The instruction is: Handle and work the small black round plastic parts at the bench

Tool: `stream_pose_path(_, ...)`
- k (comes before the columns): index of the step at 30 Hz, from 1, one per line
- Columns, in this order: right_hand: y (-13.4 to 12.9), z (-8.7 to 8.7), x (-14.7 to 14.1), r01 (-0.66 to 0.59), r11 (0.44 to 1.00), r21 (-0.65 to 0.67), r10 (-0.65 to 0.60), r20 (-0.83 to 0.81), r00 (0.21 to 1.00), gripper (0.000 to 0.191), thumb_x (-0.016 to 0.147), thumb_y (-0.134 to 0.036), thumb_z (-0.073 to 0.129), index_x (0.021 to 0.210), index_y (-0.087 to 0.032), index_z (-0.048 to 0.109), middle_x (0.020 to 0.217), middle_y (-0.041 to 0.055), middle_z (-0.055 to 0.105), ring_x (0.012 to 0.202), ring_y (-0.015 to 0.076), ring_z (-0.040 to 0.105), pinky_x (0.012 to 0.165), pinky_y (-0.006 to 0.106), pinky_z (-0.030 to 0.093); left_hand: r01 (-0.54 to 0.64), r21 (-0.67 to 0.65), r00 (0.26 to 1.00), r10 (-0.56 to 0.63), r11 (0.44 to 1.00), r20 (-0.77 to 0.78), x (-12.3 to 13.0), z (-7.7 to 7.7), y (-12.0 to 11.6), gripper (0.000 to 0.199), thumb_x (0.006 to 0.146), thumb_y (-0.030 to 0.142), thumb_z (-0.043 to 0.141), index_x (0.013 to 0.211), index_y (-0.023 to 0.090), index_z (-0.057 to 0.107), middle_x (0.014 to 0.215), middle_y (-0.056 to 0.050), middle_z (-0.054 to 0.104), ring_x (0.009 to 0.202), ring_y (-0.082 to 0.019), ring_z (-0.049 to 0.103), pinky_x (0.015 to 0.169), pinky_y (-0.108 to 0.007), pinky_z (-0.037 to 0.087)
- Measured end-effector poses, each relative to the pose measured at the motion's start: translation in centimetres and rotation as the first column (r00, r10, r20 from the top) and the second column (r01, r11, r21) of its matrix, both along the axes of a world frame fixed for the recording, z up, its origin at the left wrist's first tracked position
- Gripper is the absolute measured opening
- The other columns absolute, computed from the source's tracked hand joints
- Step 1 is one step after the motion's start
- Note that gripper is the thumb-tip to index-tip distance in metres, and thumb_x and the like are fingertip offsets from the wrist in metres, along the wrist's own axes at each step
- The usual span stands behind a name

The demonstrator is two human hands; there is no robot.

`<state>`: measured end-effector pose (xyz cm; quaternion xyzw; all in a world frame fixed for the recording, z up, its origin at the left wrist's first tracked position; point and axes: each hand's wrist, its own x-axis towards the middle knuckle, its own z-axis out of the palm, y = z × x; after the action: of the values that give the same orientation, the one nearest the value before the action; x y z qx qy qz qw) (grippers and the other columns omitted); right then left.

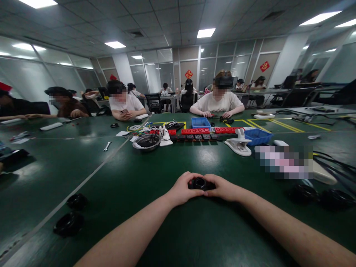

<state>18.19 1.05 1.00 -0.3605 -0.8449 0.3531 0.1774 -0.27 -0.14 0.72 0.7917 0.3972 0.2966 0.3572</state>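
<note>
Grip, two: my left hand point(184, 189) and right hand point(223, 187), closed around one black ring-shaped part point(204, 184) from either side, thumb tips meeting in front. Part: on or just above the worktop point(155, 167); I cannot tell which. Hazard, as I judge: uneven pressure could tip it or slip it free, its surface looking smooth. Black rings point(70, 227), two, loose at left: a sideways forearm sweep could knock them.

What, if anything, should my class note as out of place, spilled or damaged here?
Nothing looks spilled, and the held black part shows no clear damage. Mildly odd: the wrench lies alone, away from the clutter, and loose cables sprawl untidily beyond the metal bowl.
</note>
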Motion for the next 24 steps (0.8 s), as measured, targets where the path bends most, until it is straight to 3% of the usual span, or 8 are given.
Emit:
stream_pose_path(17,-0.1,-0.1,-0.3,0.026,0.994,-0.108,-0.034,-0.072,0.997,0.026,0.064,-0.024,0.059,0.086,-0.014,0.053,0.079,0.0008,0.052,0.073,0.0144,0.048,0.064,0.025,0.038,-0.056,-0.004,0.998,0.056,0.998,0.026,0.2,-0.3,-0.2,0.044,0.056,0.037,0.066,0.095,0.021,0.054,0.081,0.000,0.044,0.069,-0.012,0.043,0.061,-0.023,0.037)
stream_pose_path(24,-0.4,-1.0,-0.9,0.229,0.972,-0.055,-0.231,-0.033,0.972,0.023,0.057,-0.026,0.062,0.071,-0.015,0.048,0.064,-0.0034,0.046,0.060,0.0105,0.042,0.052,0.020,0.032,-0.193,-0.019,0.977,0.194,0.981,0.088,1.0,-1.1,-0.3,0.045,0.051,0.033,0.070,0.090,0.016,0.053,0.084,-0.002,0.046,0.071,-0.012,0.046,0.063,-0.023,0.039)
